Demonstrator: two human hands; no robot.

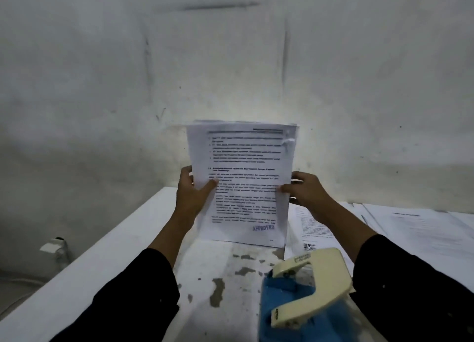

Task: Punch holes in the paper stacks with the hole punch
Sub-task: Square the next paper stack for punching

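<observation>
A stack of printed paper (246,167) stands upright, its bottom edge resting on the white table (107,259). The front sheet has black text and a blue stamp near the bottom. My left hand (192,195) grips the stack's left edge, thumb across the front. My right hand (302,190) grips the right edge the same way. A hole punch (305,290) with a blue base and a cream lever sits on the table near me, to the right of centre, untouched.
More printed sheets (415,231) lie flat on the table's right side, one partly under the hole punch. The tabletop has chipped paint patches (218,290) in front of me. A stained wall (230,59) stands right behind the table. A pale fitting (55,249) is mounted low at left.
</observation>
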